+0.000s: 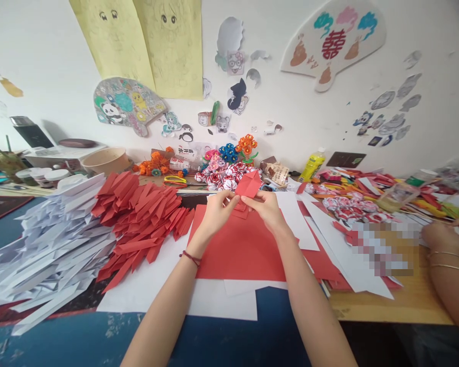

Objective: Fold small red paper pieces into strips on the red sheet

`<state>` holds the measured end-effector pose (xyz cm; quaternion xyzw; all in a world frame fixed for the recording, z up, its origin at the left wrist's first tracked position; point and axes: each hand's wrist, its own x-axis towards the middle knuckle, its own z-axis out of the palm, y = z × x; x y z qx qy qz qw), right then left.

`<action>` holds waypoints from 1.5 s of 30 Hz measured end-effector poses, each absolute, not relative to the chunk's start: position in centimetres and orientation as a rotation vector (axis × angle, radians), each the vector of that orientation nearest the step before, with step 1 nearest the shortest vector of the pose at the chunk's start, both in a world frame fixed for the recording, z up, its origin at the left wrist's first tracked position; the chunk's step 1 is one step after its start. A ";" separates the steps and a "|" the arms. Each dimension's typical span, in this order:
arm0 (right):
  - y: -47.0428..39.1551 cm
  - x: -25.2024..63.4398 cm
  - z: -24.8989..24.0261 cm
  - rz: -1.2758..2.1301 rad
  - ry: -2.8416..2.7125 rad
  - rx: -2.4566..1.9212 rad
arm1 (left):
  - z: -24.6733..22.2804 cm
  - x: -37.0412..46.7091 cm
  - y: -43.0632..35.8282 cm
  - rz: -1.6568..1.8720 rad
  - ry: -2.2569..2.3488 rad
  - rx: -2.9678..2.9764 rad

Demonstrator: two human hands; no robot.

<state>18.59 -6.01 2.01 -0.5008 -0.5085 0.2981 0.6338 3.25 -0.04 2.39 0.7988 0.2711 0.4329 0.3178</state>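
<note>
Between my two hands is a folded piece of red paper (248,184), held up above the table with its pointed end toward the wall. My left hand (220,206) pinches its lower left edge with thumb and fingers. The thumb of my right hand (266,205) presses on its lower right side, the fingers curled behind it. Below lies a large red paper sheet (237,250), on top of white paper sheets (149,290). A few small red folded pieces show just under my hands, partly hidden.
At left are heaps of folded white strips (57,255) and red strips (141,219). Behind stand paper flowers (229,153), a bowl (105,160) and a yellow bottle (312,164). Another person's arm (451,270) rests at the right, near loose paper pieces (352,204).
</note>
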 end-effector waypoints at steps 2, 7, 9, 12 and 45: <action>-6.0 18.6 2.1 0.672 -1.148 -1.138 | 2.3 3.3 -0.1 1.106 0.703 2.085; -6.1 18.4 2.2 0.656 -1.139 -1.145 | 2.3 3.4 -0.2 1.102 0.699 2.123; -6.1 18.4 2.2 0.650 -1.138 -1.156 | 2.3 3.5 -0.2 1.113 0.717 2.125; -6.2 18.4 2.3 0.636 -1.123 -1.148 | 2.1 3.6 -0.2 1.077 0.729 2.137; -5.5 20.2 1.5 0.651 -0.984 -1.187 | 1.6 2.3 2.1 1.043 0.819 2.085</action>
